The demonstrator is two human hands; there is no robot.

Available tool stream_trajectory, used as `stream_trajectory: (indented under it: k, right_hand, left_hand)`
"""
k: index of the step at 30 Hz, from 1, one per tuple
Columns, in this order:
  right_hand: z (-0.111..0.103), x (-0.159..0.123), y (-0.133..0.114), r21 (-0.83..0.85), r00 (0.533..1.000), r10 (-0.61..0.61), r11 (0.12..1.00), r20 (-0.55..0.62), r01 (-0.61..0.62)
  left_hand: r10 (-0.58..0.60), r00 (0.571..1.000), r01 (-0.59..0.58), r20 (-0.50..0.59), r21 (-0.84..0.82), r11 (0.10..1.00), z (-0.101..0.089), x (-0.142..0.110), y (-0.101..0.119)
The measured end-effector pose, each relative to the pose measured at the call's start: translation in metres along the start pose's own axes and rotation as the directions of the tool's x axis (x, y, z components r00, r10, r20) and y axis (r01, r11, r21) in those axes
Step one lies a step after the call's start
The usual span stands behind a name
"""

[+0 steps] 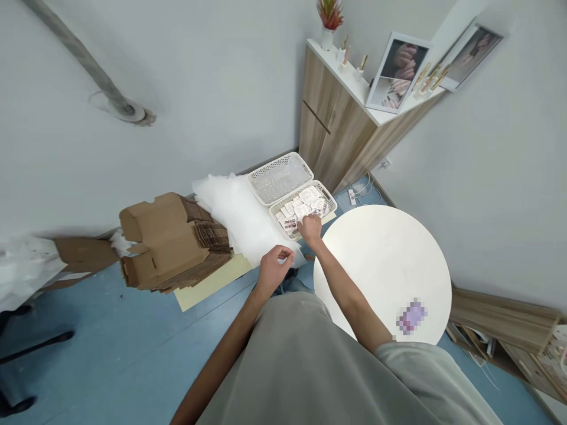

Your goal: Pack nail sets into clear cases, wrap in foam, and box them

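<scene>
My right hand (pixel 310 229) is at the front edge of a white plastic basket (pixel 332 205), its fingers closed and bent down among small white printed cards (pixel 303 211). What its fingertips grip, if anything, is hidden. One card with dark red pictures (pixel 290 224) lies just left of those fingers. Nearer my body, my left hand (pixel 274 268) hovers over the edge of a pile of white foam sheets (pixel 241 215). Its thumb and fingers curl together into a loop, and nothing shows in them.
A second white basket (pixel 281 177) stands behind the first. Flattened brown cardboard boxes (pixel 166 236) are stacked at the left. To my right is a round white table (pixel 381 254) with a blurred purple item (pixel 412 317). A wooden cabinet (pixel 336 118) stands beyond.
</scene>
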State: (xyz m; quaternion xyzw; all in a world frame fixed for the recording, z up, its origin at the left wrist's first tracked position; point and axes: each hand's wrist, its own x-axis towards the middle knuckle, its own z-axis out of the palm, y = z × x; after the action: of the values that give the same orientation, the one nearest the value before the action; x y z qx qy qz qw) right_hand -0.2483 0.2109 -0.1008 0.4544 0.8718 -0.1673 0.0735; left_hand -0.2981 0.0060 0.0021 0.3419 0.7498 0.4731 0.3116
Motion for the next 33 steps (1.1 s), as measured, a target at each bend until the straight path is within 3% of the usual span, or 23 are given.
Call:
stream_trajectory:
  k: [6, 14, 24, 33]
  right_hand:
    - [0.02, 0.029, -0.018, -0.174, 0.975, 0.118, 0.981, 0.19, -0.085]
    - [0.022, 0.035, -0.027, -0.26, 0.978, 0.125, 0.962, 0.167, -0.079]
    - [0.006, 0.026, -0.031, -0.29, 0.979, 0.171, 0.948, 0.11, -0.133]
    - [-0.002, 0.019, -0.044, -0.227, 0.97, 0.22, 0.955, 0.101, -0.193]
  left_hand:
    - [0.04, 0.998, -0.041, -0.057, -0.017, 0.999, -0.03, 0.024, 0.005]
    - [0.123, 0.988, -0.126, -0.091, -0.034, 0.991, -0.056, 0.039, 0.002]
    - [0.185, 0.981, -0.188, -0.066, -0.053, 0.981, -0.066, 0.037, -0.002]
    - [0.16, 0.986, -0.164, -0.052, -0.094, 0.982, -0.076, 0.027, -0.009]
